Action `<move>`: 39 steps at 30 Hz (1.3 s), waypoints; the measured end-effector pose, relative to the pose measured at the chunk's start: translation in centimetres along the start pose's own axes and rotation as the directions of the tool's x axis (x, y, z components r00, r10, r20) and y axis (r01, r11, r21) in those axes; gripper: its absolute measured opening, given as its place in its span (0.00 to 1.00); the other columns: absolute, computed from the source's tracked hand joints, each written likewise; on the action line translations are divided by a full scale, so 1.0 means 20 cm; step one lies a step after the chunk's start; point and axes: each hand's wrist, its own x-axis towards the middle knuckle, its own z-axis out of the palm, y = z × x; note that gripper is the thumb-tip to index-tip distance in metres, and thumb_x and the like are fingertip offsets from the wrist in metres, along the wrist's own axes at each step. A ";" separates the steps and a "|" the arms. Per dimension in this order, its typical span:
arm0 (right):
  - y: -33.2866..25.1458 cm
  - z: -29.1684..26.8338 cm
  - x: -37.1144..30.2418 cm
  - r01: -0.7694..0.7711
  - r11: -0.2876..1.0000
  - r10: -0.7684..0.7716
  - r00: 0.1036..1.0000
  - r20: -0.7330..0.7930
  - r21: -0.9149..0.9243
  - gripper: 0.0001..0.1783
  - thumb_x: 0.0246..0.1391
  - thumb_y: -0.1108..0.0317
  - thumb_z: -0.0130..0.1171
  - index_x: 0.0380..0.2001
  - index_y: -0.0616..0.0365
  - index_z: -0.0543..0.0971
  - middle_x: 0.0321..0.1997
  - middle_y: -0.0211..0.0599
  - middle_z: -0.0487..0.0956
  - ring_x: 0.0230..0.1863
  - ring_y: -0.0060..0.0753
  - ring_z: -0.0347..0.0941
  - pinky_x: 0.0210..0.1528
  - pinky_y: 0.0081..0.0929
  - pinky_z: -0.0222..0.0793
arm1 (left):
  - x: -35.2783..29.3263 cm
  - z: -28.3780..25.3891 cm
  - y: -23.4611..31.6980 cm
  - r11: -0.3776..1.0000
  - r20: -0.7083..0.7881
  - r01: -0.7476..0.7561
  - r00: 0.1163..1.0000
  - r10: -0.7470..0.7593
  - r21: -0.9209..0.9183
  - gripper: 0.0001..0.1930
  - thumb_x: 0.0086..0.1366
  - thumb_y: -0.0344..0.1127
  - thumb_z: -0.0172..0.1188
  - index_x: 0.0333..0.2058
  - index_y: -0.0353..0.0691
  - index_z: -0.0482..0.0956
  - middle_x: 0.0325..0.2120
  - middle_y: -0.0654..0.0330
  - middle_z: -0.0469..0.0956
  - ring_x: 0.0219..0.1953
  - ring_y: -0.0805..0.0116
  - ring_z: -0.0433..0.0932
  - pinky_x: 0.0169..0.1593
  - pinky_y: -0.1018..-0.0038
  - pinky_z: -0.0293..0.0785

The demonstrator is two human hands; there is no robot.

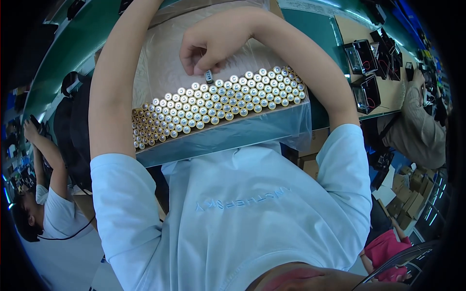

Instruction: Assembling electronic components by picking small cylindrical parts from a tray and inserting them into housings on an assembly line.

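a pale blue t-shirt (233,230) is worn, with short sleeves (121,194), a round collar (262,269) and matching chest lettering (259,198)

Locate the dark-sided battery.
In the head view, the dark-sided battery is slightly left of centre, pinched in the right hand, beside the packed batteries.

Batteries (228,97) in box (233,136), along its near side.
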 end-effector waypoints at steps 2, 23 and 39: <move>-0.01 -0.01 0.00 0.133 0.966 -0.143 0.989 -0.032 -0.224 0.09 0.51 0.71 0.57 0.31 0.64 0.82 0.25 0.35 0.82 0.24 0.31 0.74 0.30 0.27 0.70 | 0.00 0.00 0.01 1.000 0.005 -0.008 1.000 0.008 -0.016 0.09 0.57 0.34 0.55 0.37 0.43 0.71 0.39 0.54 0.70 0.41 0.53 0.69 0.48 0.62 0.65; -0.12 0.08 -0.07 0.033 0.920 -0.113 0.976 -0.185 -0.390 0.08 0.54 0.69 0.57 0.33 0.59 0.83 0.26 0.28 0.81 0.25 0.24 0.72 0.32 0.24 0.68 | -0.01 -0.01 0.01 0.992 0.021 0.004 1.000 -0.002 -0.123 0.06 0.57 0.32 0.54 0.34 0.42 0.71 0.34 0.56 0.72 0.39 0.55 0.70 0.49 0.65 0.66; -0.16 -0.07 -0.16 0.010 0.970 -0.101 0.925 -0.366 -0.243 0.07 0.46 0.71 0.59 0.28 0.63 0.83 0.24 0.37 0.82 0.23 0.38 0.74 0.30 0.32 0.72 | -0.04 -0.02 0.03 0.943 0.146 0.149 0.983 -0.110 -0.296 0.02 0.57 0.30 0.53 0.30 0.40 0.72 0.27 0.54 0.76 0.31 0.52 0.71 0.40 0.66 0.70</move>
